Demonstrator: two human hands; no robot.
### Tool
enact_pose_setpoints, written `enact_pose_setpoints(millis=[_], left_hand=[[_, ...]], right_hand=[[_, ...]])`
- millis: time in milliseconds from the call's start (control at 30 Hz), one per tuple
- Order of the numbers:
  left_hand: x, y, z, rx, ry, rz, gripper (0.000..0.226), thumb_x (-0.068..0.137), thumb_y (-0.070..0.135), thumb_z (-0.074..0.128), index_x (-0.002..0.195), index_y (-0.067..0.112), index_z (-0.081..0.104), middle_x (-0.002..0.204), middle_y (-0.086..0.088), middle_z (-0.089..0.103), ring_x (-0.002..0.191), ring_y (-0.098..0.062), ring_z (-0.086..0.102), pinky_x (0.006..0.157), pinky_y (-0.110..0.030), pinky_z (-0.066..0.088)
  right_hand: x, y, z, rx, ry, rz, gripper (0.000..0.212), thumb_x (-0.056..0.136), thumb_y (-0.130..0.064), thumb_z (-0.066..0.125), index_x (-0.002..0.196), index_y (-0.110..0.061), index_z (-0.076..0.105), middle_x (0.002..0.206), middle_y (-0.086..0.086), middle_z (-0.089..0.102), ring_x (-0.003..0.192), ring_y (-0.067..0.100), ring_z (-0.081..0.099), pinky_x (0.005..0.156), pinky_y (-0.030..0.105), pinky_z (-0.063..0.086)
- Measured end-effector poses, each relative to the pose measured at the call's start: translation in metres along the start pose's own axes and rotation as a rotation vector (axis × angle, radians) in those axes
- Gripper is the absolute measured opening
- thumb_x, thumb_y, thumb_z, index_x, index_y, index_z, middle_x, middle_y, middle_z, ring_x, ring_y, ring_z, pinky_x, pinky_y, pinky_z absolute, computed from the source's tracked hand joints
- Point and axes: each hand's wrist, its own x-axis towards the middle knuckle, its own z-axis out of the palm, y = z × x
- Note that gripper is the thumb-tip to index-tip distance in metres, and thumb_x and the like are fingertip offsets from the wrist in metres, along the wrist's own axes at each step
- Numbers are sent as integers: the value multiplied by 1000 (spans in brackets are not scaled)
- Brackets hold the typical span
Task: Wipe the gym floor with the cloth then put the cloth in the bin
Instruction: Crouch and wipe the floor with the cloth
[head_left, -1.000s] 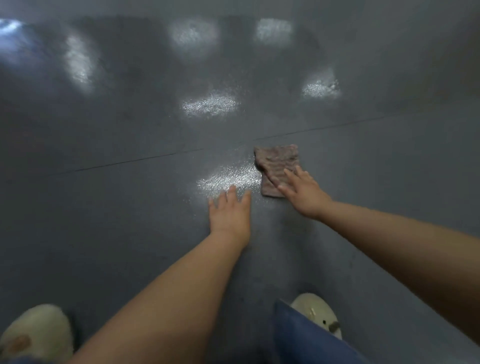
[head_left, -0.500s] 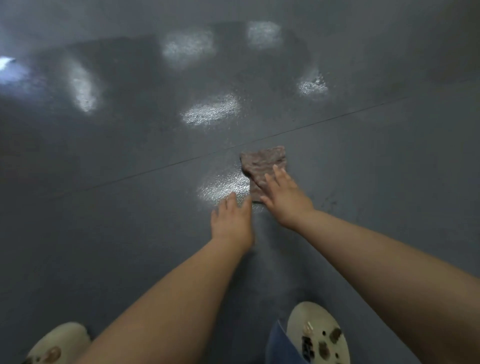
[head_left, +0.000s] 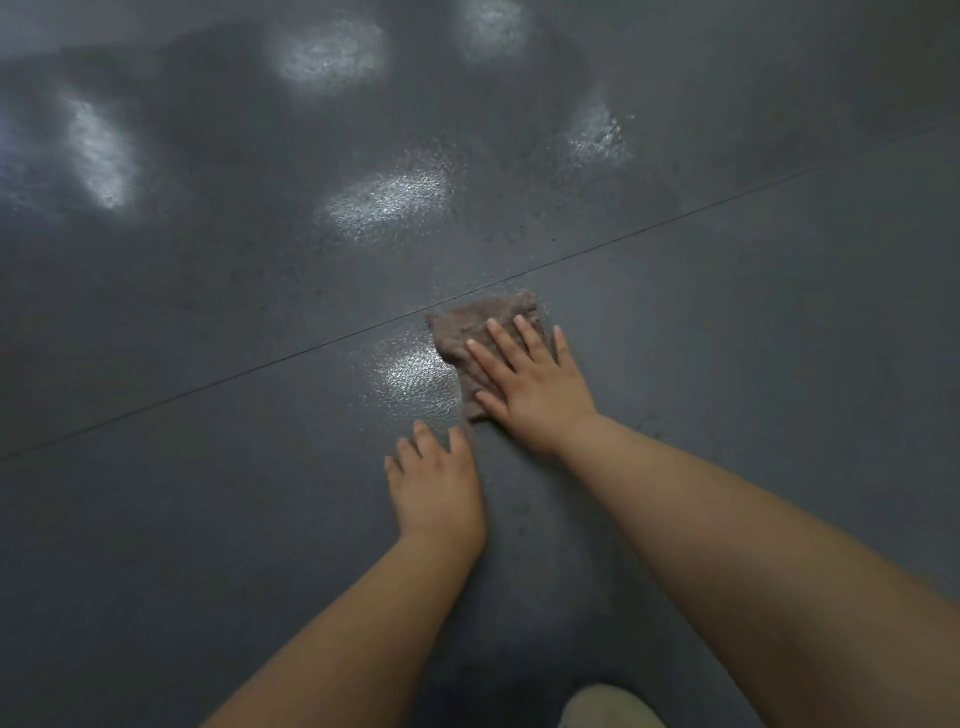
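Observation:
A small brownish cloth (head_left: 470, 325) lies flat on the dark grey gym floor (head_left: 208, 519), just below a thin seam line. My right hand (head_left: 530, 387) presses on the cloth with straight, spread fingers and covers its lower right part. Beside it, my left hand (head_left: 436, 486) rests flat on the bare floor, just below and left of the cloth, with fingers straight. No bin is in view.
A thin seam (head_left: 260, 366) crosses the floor diagonally from lower left to upper right. Bright light reflections (head_left: 387, 200) show on the textured, glossy surface. The toe of a pale shoe (head_left: 608, 709) sits at the bottom edge.
My right hand has slid the cloth leftward, towards my left hand, and now covers more of it. The left hand has stayed planted on the floor.

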Motion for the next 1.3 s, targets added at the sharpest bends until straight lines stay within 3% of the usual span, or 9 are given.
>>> enact_pose_setpoints(millis=[200,367,467,567,667,900,1100,1200,1300], left_hand=[[2,8,-11,-96,-35,37,83,83,35,69,145,19,16,155,-18,7,141,-32,17,114,-43,20],[8,19,-13,-79,-12,125,94,81,40,70,149,21,8,157,-13,-5,145,-32,3,116,-41,13],[9,28,-13,-36,3,191,96,82,39,68,150,21,3,157,-11,-10,145,-30,-2,117,-42,11],[10,36,-15,-28,-41,230,97,83,35,68,151,24,0,158,-9,-13,145,-31,-2,115,-42,16],[12,36,-15,44,-88,248,99,84,34,68,151,26,-5,157,-9,-17,145,-33,-2,114,-45,21],[13,41,-18,207,-103,237,99,86,33,67,151,20,-8,156,-17,-14,144,-38,3,114,-49,18],[13,47,-20,264,-123,227,98,86,33,67,151,17,-5,156,-21,-11,143,-41,6,113,-48,20],[13,50,-21,284,-130,215,96,86,33,67,150,15,-3,156,-23,-8,143,-43,9,113,-48,21],[15,53,-19,279,-126,209,92,88,32,65,150,15,-1,156,-22,-7,143,-43,10,112,-48,23]], right_hand=[[16,60,-13,145,39,384,57,100,-50,18,150,-36,-5,159,-7,-13,146,20,-12,114,53,-8],[22,50,-15,316,101,714,61,99,-43,27,153,-22,5,160,6,-7,145,35,-8,116,50,-7],[33,31,-16,289,142,556,68,98,-49,30,152,-17,5,160,6,-5,144,38,-9,115,46,-8],[36,36,-19,181,112,296,63,99,-49,27,152,-27,2,160,1,-6,145,34,-10,116,44,-8],[39,62,-23,119,92,222,56,101,-43,25,151,-36,3,160,-3,-5,146,28,-8,116,46,-9],[11,134,-19,219,70,594,54,101,-40,22,151,-32,4,160,-4,-6,147,18,-5,115,48,-8],[-25,166,-8,391,72,959,56,102,-34,26,152,-24,5,160,3,-4,147,27,-3,117,46,-3],[-14,134,-9,355,107,856,54,101,-21,25,152,-21,7,160,5,2,146,31,2,117,41,2],[-18,89,-4,255,151,526,53,102,-26,28,152,-23,12,160,5,6,146,29,5,117,39,3]])
